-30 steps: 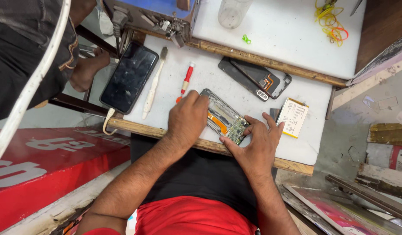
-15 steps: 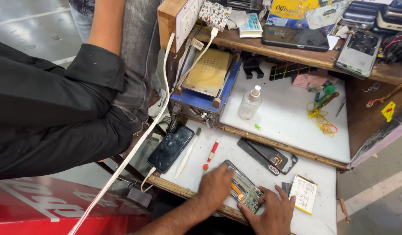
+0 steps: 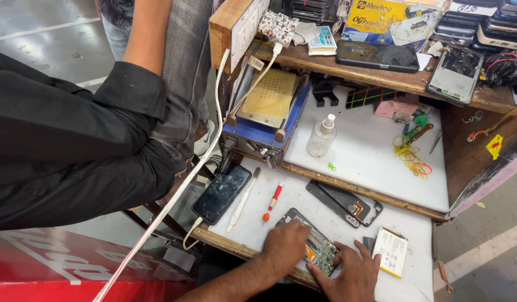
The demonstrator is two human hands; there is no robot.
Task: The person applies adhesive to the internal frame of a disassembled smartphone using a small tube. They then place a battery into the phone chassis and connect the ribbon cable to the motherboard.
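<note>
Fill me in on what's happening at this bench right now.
A person is working on an opened phone lying on the white worktop, its circuit board exposed. The left hand presses on the phone's near end while the right hand rests at its other end. Beside them lie a red-handled screwdriver, a white pry tool, a dark phone on a cable, a battery and a removed back cover. Another person in dark clothes stands alongside.

We see bright, even daylight, soft shadows, mild glare on the white table (image 3: pixel 376 151) at two o'clock, sharp focus.
</note>
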